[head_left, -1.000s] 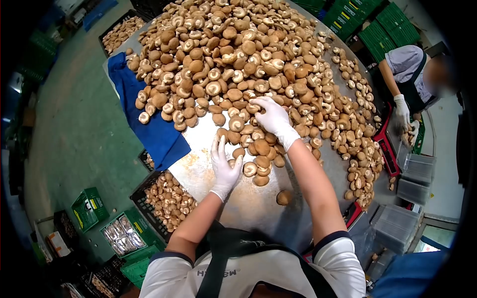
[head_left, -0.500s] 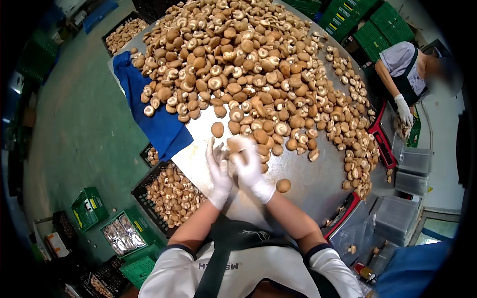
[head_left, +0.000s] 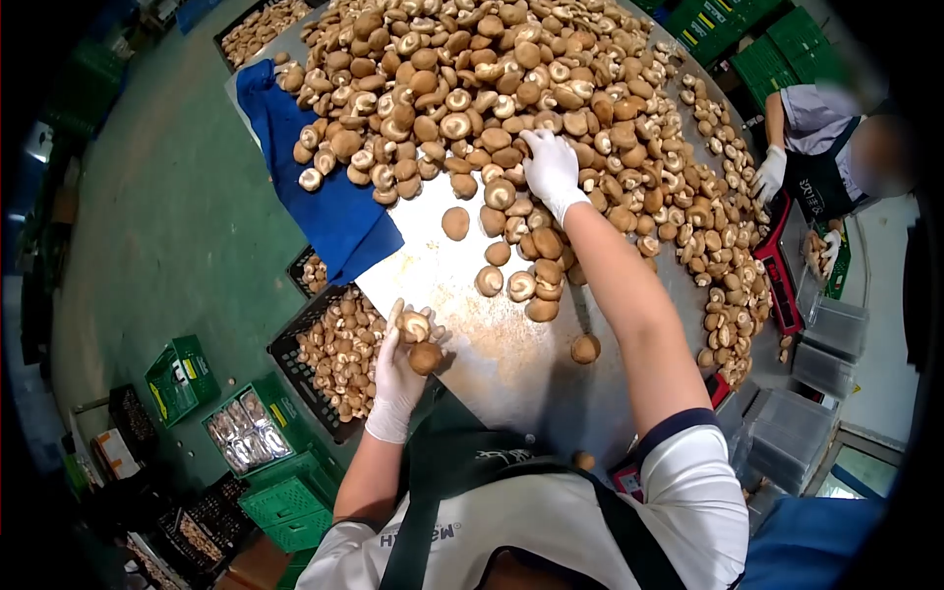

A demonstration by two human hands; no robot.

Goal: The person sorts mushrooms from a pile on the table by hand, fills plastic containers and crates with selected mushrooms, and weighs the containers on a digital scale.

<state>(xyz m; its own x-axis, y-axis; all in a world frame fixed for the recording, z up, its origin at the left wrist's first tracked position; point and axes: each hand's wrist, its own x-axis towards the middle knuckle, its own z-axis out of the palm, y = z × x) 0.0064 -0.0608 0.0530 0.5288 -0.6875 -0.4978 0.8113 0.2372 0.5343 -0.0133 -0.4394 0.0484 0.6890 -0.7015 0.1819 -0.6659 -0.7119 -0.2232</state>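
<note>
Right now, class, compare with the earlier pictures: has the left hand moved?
Yes. Judged against the blue cloth, the left hand has moved leftward and back toward the person's body; it holds mushrooms.

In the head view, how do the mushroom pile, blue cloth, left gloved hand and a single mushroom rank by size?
Largest to smallest:
mushroom pile
blue cloth
left gloved hand
single mushroom

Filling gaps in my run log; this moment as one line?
left hand: holding two mushrooms | right hand: at mushroom pile | table: blue cloth at edge | beside: black crate, mushrooms inside
</note>
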